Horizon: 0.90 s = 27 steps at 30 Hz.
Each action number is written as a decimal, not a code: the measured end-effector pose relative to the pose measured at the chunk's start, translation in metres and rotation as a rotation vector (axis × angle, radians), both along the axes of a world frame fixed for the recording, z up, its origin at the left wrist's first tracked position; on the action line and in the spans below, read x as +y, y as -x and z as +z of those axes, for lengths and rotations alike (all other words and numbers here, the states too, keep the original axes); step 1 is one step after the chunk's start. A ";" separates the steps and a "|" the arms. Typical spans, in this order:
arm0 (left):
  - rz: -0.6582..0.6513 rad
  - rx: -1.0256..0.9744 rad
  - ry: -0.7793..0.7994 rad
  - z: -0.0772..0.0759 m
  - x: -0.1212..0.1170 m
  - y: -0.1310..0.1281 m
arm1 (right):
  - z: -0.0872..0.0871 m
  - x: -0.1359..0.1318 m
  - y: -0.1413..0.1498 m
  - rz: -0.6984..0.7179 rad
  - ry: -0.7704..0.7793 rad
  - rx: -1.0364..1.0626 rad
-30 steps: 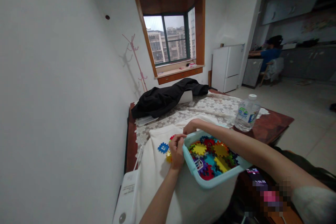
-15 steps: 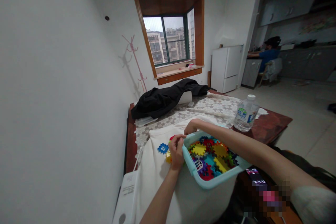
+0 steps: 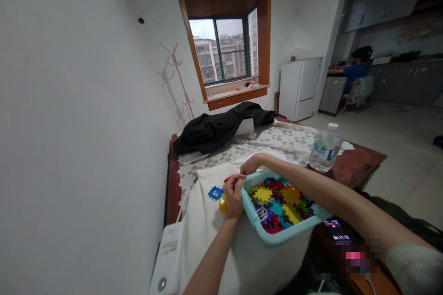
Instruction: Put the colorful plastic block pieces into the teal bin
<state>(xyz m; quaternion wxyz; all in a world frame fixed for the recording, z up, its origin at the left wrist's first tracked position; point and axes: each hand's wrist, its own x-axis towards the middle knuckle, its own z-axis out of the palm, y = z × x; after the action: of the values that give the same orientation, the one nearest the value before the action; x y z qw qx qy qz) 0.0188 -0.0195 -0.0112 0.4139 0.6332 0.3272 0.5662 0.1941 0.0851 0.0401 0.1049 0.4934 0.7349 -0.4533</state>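
A light blue-rimmed plastic bin (image 3: pixel 277 238) is full of colourful toy gears (image 3: pixel 276 207). By its left rim, my left hand (image 3: pixel 234 196) has its fingers curled; what they hold, if anything, is hidden. My right arm reaches across the bin, and my right hand (image 3: pixel 252 164) bends down at the far left corner, its fingers closed and close to the left fingertips. Whatever lies between the two hands cannot be made out. On the white cloth left of my left hand are a blue gear (image 3: pixel 215 193) and a yellow gear (image 3: pixel 222 203), with a red piece (image 3: pixel 226 179) partly covered.
A water bottle (image 3: pixel 324 148) stands on the table right of the bin. Black clothing (image 3: pixel 221 126) lies at the back on the lace tablecloth (image 3: pixel 277 140). A white power strip (image 3: pixel 169 258) is at the left, a phone (image 3: pixel 336 232) at lower right. A person (image 3: pixel 356 71) sits far off.
My right hand has shifted slightly left and down, nearer the left fingertips. My left hand stays by the bin's rim. The gears look unmoved.
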 end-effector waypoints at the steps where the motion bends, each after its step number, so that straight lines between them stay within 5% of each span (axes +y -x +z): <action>1: -0.001 0.002 0.001 0.000 0.000 0.000 | 0.000 0.001 0.000 0.003 -0.015 0.013; 9: -0.029 -0.022 0.016 -0.001 0.000 -0.001 | 0.014 0.006 -0.010 -0.084 -0.100 0.231; 15: 0.008 0.020 0.003 0.000 0.000 0.001 | 0.056 0.000 -0.048 -0.125 -0.096 0.490; 20: -0.014 0.000 0.000 0.002 0.000 0.000 | 0.086 -0.012 -0.071 0.029 0.096 0.474; 23: -0.033 -0.022 0.001 0.001 0.000 0.000 | 0.081 -0.010 -0.064 0.072 0.074 0.429; 27: -0.041 -0.030 0.005 0.001 0.001 0.000 | 0.047 0.004 -0.035 -0.029 -0.244 0.324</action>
<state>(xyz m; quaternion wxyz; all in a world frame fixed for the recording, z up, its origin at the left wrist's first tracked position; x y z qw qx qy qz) 0.0188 -0.0186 -0.0105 0.4320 0.6302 0.3094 0.5661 0.2294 0.0890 0.0872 -0.0818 0.4337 0.7842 -0.4361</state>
